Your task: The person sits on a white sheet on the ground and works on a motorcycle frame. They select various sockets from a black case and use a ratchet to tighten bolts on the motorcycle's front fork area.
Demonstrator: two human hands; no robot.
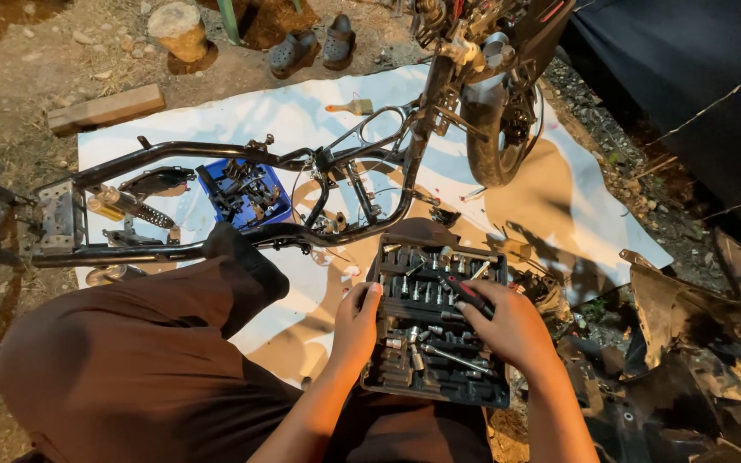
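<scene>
1. The socket set (436, 321), an open black case of chrome sockets and bits, sits in front of the person on the white sheet (285, 111), just beside the bare motorcycle frame (216, 154).
2. The left hand (355, 324) grips the case's left rim, fingers curled over the edge, steadying it.
3. The right hand (512, 326) lies over the case's right side, closed on a dark tool with a red stripe (466, 291) resting among the sockets.
4. The case seems to rest partly on the person's lap and partly on the sheet; if the left hand slackens, it could tip and spill sockets into the dirt.
5. Pulling the tool out at a slant might knock neighbouring sockets loose.
6. The blue tray (246, 193) of parts lies inside the frame, well apart from both hands.
</scene>
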